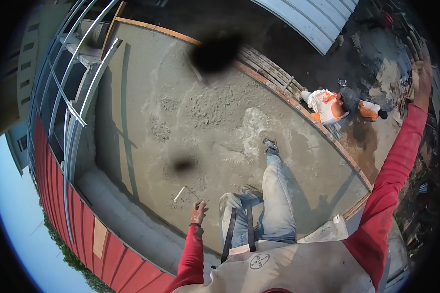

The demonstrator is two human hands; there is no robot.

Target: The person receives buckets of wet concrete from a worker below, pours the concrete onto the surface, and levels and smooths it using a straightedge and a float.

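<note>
My left hand [198, 213], low and left of my legs, is closed around the handle of a trowel-like tool [180, 194]. A thin shank runs from it to a narrow pale bar, held just over the wet concrete [181, 122]. Whether the bar touches the surface I cannot tell. Far out to the right, my right hand [420, 75] is raised at the end of a stretched arm. Its fingers are extended and nothing shows in them. My legs [278, 195] in dusty jeans stand in the concrete, one foot stretched forward.
Timber formwork [303, 112] edges the slab on the far and right sides. Beyond it a person [330, 105] bends over beside bundled poles [269, 68]. Metal framing [80, 73] and a red ribbed sheet [68, 205] border the left. Dark blurred spots cover parts of the view.
</note>
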